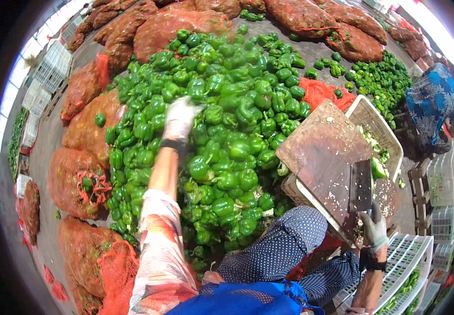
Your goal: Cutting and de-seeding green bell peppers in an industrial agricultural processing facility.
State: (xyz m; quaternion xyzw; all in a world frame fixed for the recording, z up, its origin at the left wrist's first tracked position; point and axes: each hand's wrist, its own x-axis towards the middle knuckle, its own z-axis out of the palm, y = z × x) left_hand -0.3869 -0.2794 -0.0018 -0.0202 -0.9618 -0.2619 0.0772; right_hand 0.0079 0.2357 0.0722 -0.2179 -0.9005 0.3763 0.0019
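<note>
My left hand (179, 116), in a white glove, reaches over a large heap of green bell peppers (225, 183). It is blurred, and whether its fingers hold a pepper cannot be made out. In a pale glove, my right hand (374, 228) grips the handle of a cleaver (360, 185). The broad blade lies over a worn cutting board (325, 145) strewn with pale seeds. Against the blade's right side is a cut green pepper piece (378, 168). Beyond the board, a plastic crate (394, 143) contains pepper pieces.
Full red mesh sacks (75, 181) line the left side and the back. A white plastic crate (402, 252) with green pieces stands by my right arm. At the right, a person in blue patterned clothing (433, 102) is near another pepper pile (386, 80).
</note>
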